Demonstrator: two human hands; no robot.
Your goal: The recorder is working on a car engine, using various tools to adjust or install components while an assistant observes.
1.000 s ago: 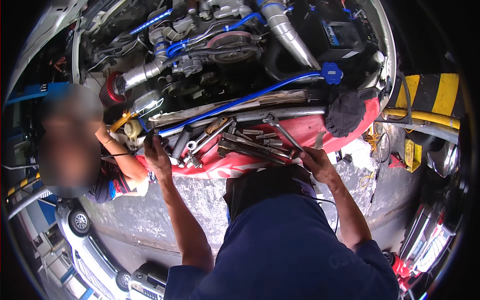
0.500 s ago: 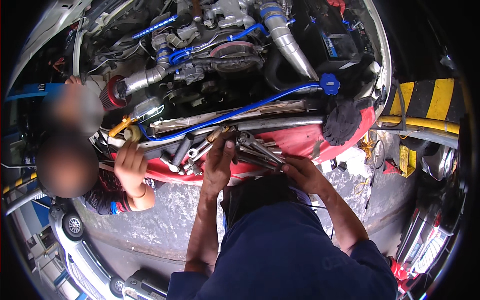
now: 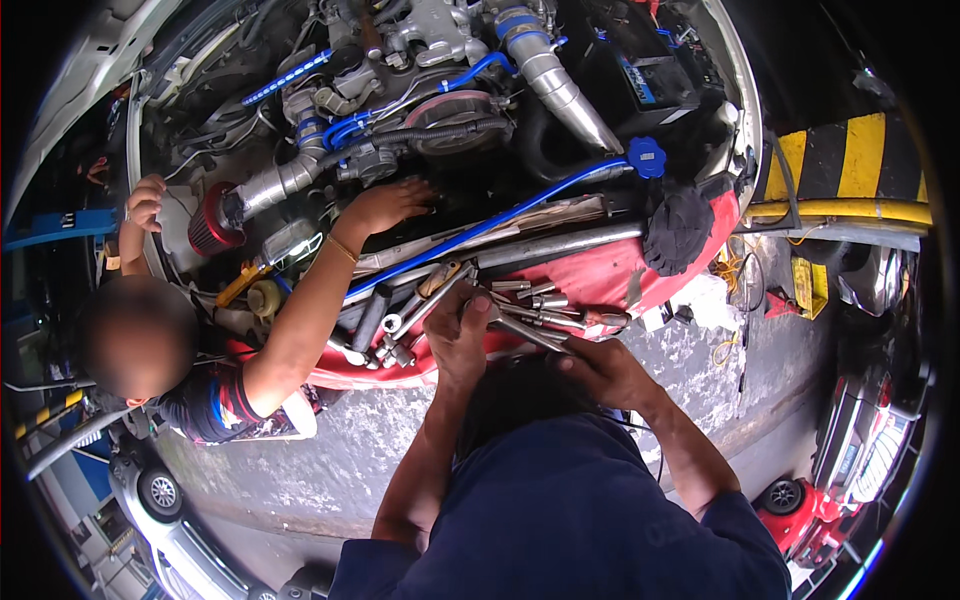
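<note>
Here, left hand [image 3: 455, 335] and right hand [image 3: 600, 370], fingers curled around slim steel wrenches [image 3: 525, 325] on crumpled red cloth [image 3: 600, 275].

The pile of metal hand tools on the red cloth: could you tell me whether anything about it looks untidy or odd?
Yes. The steel wrenches and sockets lie heaped and crossed at odd angles on the red cloth, not in rows. The left hand and right hand rest among them.

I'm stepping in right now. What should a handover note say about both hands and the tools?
Left hand: fingers down among the loose silver metal wrenches and sockets, grip unclear.
Right hand: on the near end of a long silver metal wrench.
The tools lie heaped on the red cloth at the engine bay's front edge.
A co-worker's hand reaches into the engine.
No tool lifted clear yet.
</note>
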